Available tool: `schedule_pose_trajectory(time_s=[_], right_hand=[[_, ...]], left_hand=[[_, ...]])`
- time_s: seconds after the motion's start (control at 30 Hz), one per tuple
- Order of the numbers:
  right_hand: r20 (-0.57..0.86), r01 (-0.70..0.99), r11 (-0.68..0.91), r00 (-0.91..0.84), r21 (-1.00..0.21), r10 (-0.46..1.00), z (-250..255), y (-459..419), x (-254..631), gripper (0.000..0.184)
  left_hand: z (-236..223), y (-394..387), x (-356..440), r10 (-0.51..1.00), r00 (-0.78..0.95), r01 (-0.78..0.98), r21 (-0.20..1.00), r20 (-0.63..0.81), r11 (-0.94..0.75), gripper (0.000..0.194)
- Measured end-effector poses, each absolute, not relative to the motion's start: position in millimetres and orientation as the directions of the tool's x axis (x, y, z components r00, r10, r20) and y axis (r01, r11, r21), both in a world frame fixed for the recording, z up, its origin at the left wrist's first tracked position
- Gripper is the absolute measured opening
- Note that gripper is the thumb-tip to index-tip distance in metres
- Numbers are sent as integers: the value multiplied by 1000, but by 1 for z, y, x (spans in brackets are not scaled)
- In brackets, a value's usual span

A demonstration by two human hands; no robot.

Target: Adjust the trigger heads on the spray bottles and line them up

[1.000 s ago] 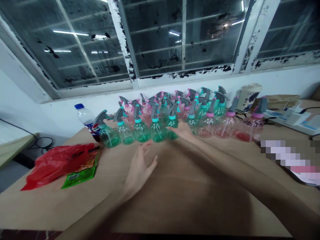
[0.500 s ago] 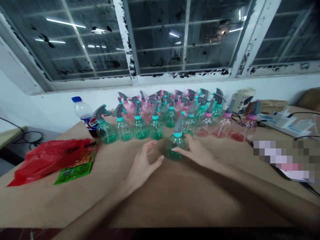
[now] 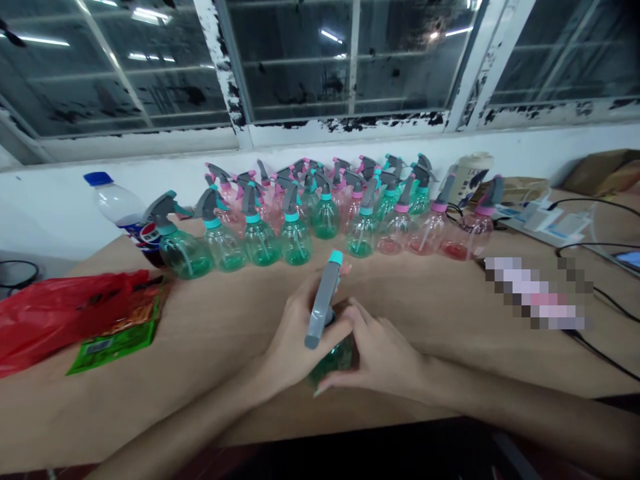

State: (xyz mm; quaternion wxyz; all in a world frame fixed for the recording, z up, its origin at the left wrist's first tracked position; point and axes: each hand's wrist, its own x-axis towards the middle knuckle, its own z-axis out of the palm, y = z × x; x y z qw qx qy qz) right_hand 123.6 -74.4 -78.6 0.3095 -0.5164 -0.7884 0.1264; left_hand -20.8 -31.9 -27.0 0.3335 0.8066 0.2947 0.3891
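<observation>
A green spray bottle (image 3: 324,300) with a grey trigger head is between my hands, close to the table's front edge. My left hand (image 3: 295,333) is closed around its neck and collar, just under the grey head. Wrapped about the clear green body from the right is my right hand (image 3: 387,350), its thumb low on the bottle. The fingers of both hands meet at the neck, and they hide the collar. Beyond them stands a front row of green spray bottles (image 3: 261,243) and pink spray bottles (image 3: 430,237).
More spray bottles crowd behind the front row, against the wall. At the left are a cola bottle (image 3: 125,217), a red plastic bag (image 3: 75,313) and a green snack packet (image 3: 117,343). A power strip (image 3: 540,220) with cables and a blurred-out flat object (image 3: 535,293) lie right.
The spray bottle has come toward me, away from the row, and its head now tilts. My left hand, open and apart before, has closed around the neck. The view has shifted.
</observation>
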Motion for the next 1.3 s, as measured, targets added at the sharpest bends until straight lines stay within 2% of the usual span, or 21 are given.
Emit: schedule_pose_trajectory(time_s=[0.1,0.2,0.27,0.37,0.5,0.8,1.07,1.3], right_hand=[[321,695,530,-421,-487,848,-83,-63,139,86],[329,650,624,-531,-433,781,-90,-44,168,83],[329,706,571,-467,-420,820,-97,-31,189,76],[311,772,469,-361,-430,879,-110,-13,214,55],[357,744,523,-396,-416,846,-122,6,227,38],[389,730,530,-380,-432,840,-131,24,221,44],[369,735,531,-395,-422,841,-129,20,223,42],[371,725,530,-391,-440,842,-130,19,225,42]], left_hand=[[-23,-31,-17,747,482,243,749,458,-616,45],[-22,-23,-15,752,460,283,725,471,-628,45],[-24,-13,-13,752,458,276,728,475,-628,48],[-30,7,-6,751,454,249,741,479,-623,49],[-30,26,8,734,482,238,735,478,-635,44],[-23,31,14,672,567,167,733,476,-660,28],[-20,31,13,643,618,181,714,453,-677,37],[-19,30,14,654,604,185,718,456,-671,26]])
